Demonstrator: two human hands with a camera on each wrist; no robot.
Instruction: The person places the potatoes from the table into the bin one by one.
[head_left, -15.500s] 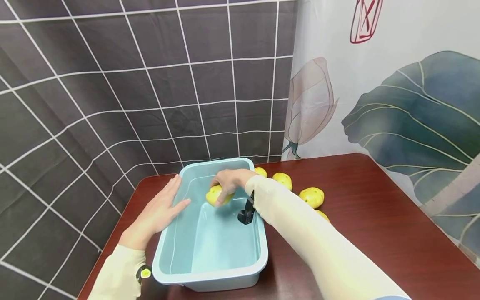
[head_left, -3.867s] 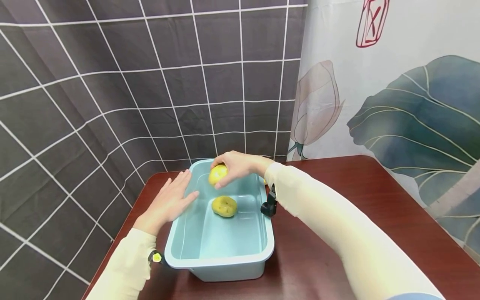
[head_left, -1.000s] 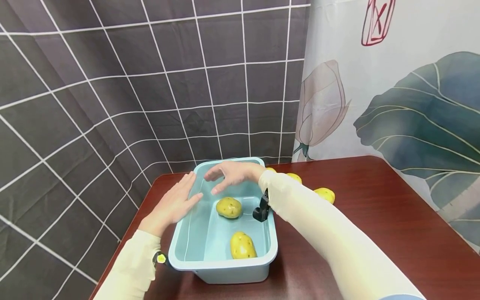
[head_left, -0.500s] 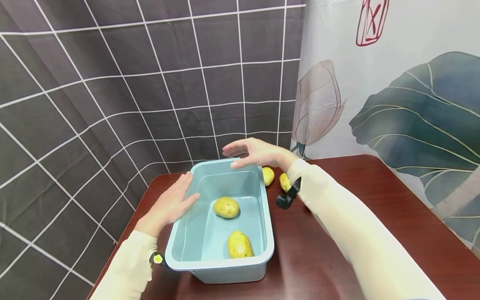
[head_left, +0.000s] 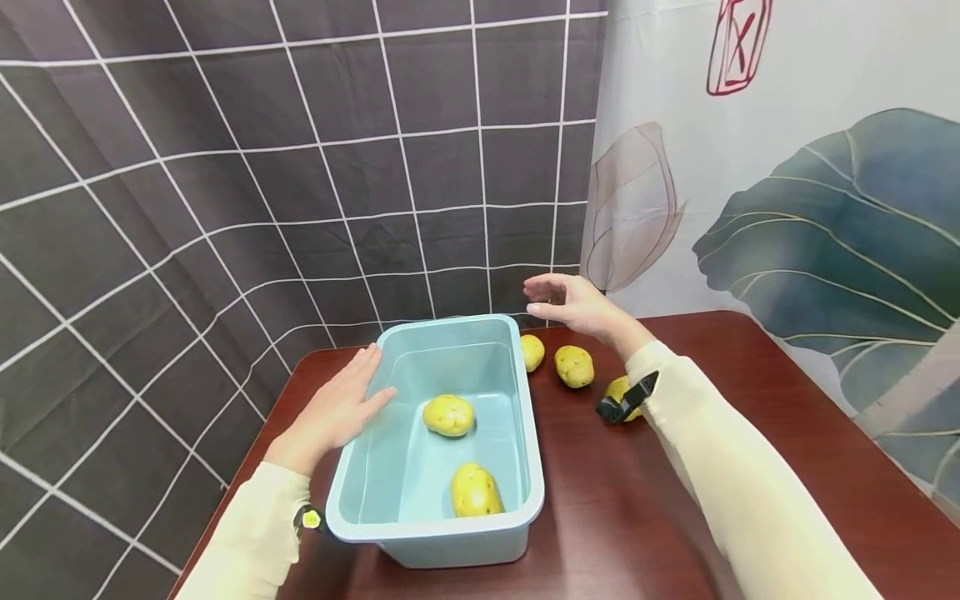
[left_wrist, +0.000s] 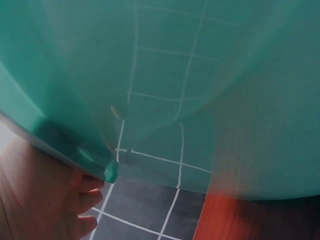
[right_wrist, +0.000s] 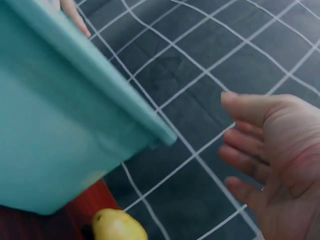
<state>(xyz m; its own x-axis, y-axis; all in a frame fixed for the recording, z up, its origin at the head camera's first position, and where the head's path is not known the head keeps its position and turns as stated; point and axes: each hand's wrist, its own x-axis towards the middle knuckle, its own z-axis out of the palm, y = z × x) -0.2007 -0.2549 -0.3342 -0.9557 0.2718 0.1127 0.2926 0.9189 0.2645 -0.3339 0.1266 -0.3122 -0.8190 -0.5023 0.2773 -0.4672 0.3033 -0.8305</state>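
A light blue plastic basin stands on the table with two yellow potatoes inside, one potato near the middle and another potato by the near wall. My left hand rests on the basin's left rim, fingers straight; in the left wrist view its fingertips curve past the rim's outside. My right hand is in the air beyond the right rim, fingers loosely bent and nothing between them. Below it lie a potato close to the basin and a potato a little further right.
Another potato lies further right, partly hidden by the black wrist camera. The reddish-brown table stretches to the right. A dark grid-patterned curtain hangs behind the basin, and a white curtain with plant prints is on the right.
Earlier my right hand gripped one potato inside the basin, later a second; both now lie in it. Since then the emptied hand has risen and moved right over the rim. The left hand stays.
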